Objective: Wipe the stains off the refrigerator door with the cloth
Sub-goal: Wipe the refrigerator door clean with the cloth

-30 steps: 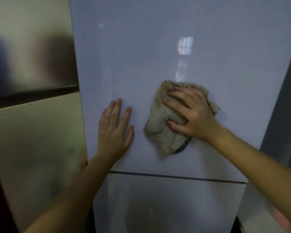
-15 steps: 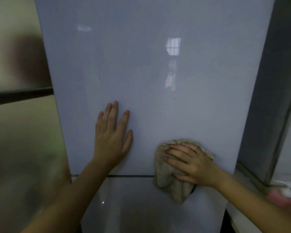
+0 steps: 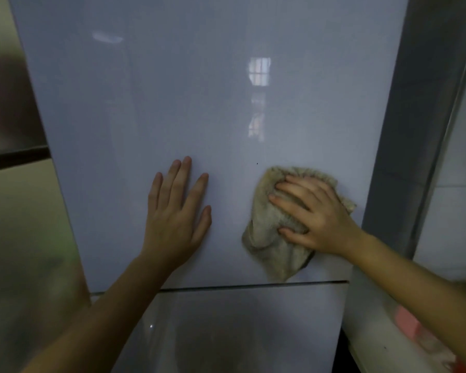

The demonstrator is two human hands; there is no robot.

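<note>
The glossy pale grey refrigerator door (image 3: 189, 103) fills the middle of the head view. My right hand (image 3: 314, 215) presses a crumpled beige cloth (image 3: 269, 246) flat against the door's lower right part, just above the seam to the lower door (image 3: 226, 332). A tiny dark speck (image 3: 257, 163) shows on the door just above and left of the cloth. My left hand (image 3: 176, 216) lies flat on the door with fingers spread, to the left of the cloth, holding nothing.
A brushed metal appliance or cabinet (image 3: 16, 211) stands to the left of the refrigerator. On the right are the refrigerator's grey side (image 3: 414, 130), a white tiled wall (image 3: 457, 205) and a white ledge with a pink object (image 3: 409, 321).
My right hand swept the cloth down to the seam between the doors, then back up and slightly right. My left hand stayed flat on the door.
</note>
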